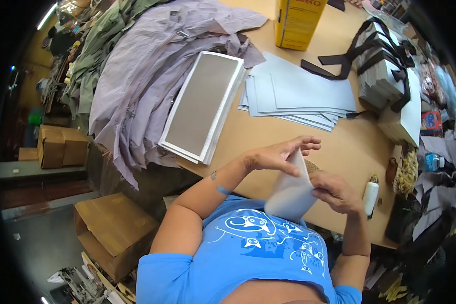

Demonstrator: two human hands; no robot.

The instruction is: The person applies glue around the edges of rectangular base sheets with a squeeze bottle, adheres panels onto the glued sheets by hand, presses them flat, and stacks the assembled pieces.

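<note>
In the head view I hold a curved white sheet [289, 197] upright against the front of my blue shirt. My left hand [278, 156] has the sheet's upper corner between its thumb and its extended fingers. Along the other edge, my right hand [338, 191] pinches the sheet with bent fingers. A brown, textured patch [312, 166] shows behind the sheet; its kind I cannot tell. Beyond my hands lies a fanned stack of pale blue-white sheets [309, 91]. Left of it rests a pile of grey panels with white borders [200, 106].
Lilac-grey cloth [142, 76] is heaped at the table's left. A yellow can [298, 23] stands at the back. Bundles tied with black ribbon [385, 66] sit at the right, with a white bottle [371, 197] nearer. Cardboard boxes [114, 230] stand below, left of the table [228, 177].
</note>
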